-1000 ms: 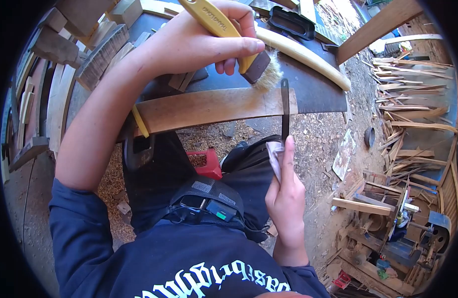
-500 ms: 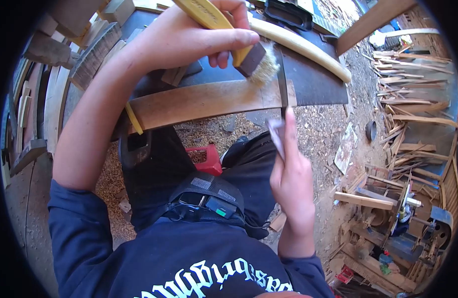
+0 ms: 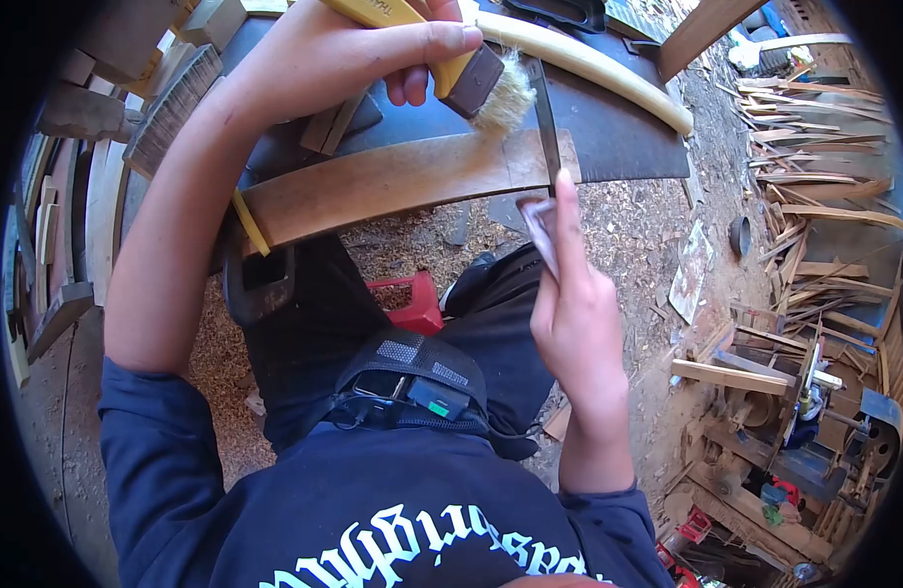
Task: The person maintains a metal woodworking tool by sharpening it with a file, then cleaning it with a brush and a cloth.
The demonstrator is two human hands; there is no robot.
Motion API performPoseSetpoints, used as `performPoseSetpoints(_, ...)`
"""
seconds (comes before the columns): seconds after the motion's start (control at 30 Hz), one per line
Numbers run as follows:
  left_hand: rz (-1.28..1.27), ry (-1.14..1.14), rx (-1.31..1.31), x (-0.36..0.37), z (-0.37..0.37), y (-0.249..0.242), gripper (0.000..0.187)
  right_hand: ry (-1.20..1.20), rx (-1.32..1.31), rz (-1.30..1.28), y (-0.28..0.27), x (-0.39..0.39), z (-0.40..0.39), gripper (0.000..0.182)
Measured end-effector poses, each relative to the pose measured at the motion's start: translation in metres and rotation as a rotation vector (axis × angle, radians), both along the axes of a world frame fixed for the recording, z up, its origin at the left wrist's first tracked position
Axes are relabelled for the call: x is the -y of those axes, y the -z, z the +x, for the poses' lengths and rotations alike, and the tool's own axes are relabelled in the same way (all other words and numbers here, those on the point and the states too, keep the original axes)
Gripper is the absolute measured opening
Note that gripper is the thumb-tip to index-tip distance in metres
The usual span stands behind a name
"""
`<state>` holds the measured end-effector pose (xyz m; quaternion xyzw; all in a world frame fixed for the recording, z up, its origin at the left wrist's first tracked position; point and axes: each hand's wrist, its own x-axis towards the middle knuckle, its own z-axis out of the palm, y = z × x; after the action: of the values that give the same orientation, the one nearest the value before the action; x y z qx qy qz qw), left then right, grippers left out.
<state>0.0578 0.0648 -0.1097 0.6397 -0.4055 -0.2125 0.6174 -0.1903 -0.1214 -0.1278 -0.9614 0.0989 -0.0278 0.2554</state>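
- On your yellow brush handle [image 3: 397,14] you can read "THA", cut off at the top edge.
- Your dark shirt [image 3: 373,500] carries white blackletter, inverted and too unclear to read.

From where I stand, this is a woodworking workshop: shavings [image 3: 471,218] litter the floor, split wood strips [image 3: 814,176] lie heaped beside machinery [image 3: 794,421], near a dark worktop [image 3: 618,142].
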Motion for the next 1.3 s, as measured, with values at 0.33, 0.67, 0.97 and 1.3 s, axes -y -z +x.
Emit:
performPoseSetpoints(0.33,0.002,-0.011,0.025,0.001,-0.004,-0.002,0.018,-0.021,-0.139,0.048,-0.028,0.002,-0.006,0.079)
performPoseSetpoints(0.67,0.105,-0.094,0.045,0.001,-0.013,-0.013,0.018,-0.054,-0.207,-0.026,-0.032,0.006,0.000,0.080)
performPoseSetpoints(0.97,0.008,0.000,0.109,0.002,-0.002,0.003,0.020,-0.088,-0.146,-0.048,-0.027,0.008,-0.008,0.084)
performPoseSetpoints(1.3,0.054,-0.066,0.077,0.004,-0.009,0.002,0.018,-0.058,-0.054,-0.051,-0.008,0.004,-0.010,0.084)
